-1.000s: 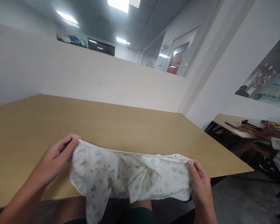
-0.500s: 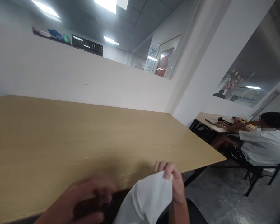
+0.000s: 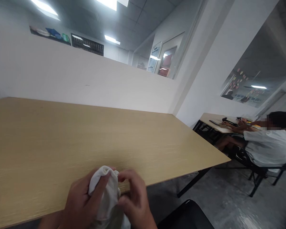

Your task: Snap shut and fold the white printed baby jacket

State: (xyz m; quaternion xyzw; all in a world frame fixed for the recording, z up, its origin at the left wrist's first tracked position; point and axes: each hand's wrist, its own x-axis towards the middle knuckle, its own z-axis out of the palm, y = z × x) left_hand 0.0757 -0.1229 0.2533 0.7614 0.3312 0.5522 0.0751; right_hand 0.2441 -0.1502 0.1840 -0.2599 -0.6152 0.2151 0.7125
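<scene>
Over the table's front edge, my left hand point(image 3: 79, 200) is closed round a bunched white cloth point(image 3: 109, 194), its thumb pressed against the gathered upper end. The cloth hangs down from there and leaves the bottom of the view, so its full shape is hidden. Just to the right is my right hand point(image 3: 137, 198), its fingers curved and its thumb apart from the forefinger. Both tips come close to the cloth's right side, and whether they touch it is hard to see. Beneath and beyond the hands spreads a light wooden table point(image 3: 90, 133).
A black chair point(image 3: 187, 216) stands at lower right, near a dark table leg point(image 3: 193, 184). Behind the table rises a white wall point(image 3: 114, 86) with windows above. Farther right, a person in a white shirt point(image 3: 268, 148) sits at another table point(image 3: 213, 122) bearing several items.
The cloth's upper end has moved left and is now bunched. My left hand has come in and closed on it; my right hand has let go of its earlier grip and moved left.
</scene>
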